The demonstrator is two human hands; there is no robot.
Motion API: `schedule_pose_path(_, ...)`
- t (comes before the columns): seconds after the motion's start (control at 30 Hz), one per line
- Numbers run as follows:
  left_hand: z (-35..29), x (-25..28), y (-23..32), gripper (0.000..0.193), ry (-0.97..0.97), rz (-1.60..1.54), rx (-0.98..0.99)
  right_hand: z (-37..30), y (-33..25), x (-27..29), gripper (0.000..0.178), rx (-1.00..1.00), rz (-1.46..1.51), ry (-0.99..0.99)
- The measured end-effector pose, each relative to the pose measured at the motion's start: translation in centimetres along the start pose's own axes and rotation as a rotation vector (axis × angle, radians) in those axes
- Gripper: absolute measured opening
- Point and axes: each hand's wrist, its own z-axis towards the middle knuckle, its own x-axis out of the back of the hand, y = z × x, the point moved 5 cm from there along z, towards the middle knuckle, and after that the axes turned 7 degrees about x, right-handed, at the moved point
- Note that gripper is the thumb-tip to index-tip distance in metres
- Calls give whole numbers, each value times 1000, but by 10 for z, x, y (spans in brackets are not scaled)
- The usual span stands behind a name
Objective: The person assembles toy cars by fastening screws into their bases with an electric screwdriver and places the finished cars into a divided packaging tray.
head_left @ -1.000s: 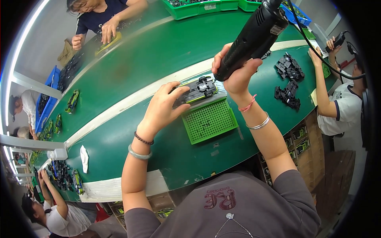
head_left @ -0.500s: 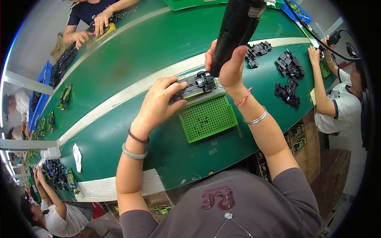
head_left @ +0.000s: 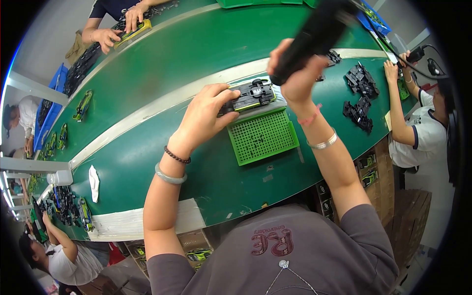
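Note:
An upside-down toy car [head_left: 253, 97] with a black underside and a yellow-green body lies on the pale strip of the table. My left hand [head_left: 206, 112] grips its left end, thumb and fingers on either side. In my right hand [head_left: 299, 81] is a black electric screwdriver [head_left: 317, 39], tilted and blurred by motion. Its lower end is beside the car's right end; whether they touch cannot be told. Just below the car sits a green perforated basket [head_left: 248, 150], with small dark bits in its middle.
Black chassis parts [head_left: 361, 81] lie in piles to the right. Several toy cars [head_left: 83, 105] stand at the left, near a white cloth-like piece [head_left: 94, 184]. Co-workers sit around the green table [head_left: 162, 78]; one across handles a yellow piece [head_left: 133, 34]. A cable [head_left: 388, 54] hangs at upper right.
My right hand has lifted and tilted the screwdriver up and to the right, off the car's wheel end. My left hand stays on the car. The view has shifted slightly.

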Motion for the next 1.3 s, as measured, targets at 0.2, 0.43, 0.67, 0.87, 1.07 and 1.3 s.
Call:
schedule_pose_path(0.2, -2, 3, 44, 27, 8, 145, -139, -29, -47, -8, 99, -38, 110, -27)
schedule_pose_path(0.43, -18, -35, 58, 6, -269, 423, -224, -37, -36, 4, 97, -131, 32, -1)
schedule_pose_path(0.67, -7, -30, 59, 5, -154, 91, -180, -26, -51, 7, 98, -73, 236, 67)
schedule_pose_path(0.87, -1, -8, 43, 12, 120, -403, 7, -18, -80, -21, 109, 9, 527, 34)
schedule_pose_path(1.07, -2, 0, 49, 13, 245, -375, -33, -25, -76, -24, 102, -41, 431, 10)
schedule_pose_path(1.3, -3, -1, 51, 13, 244, -399, -43, -27, -71, -23, 104, -46, 393, 31)
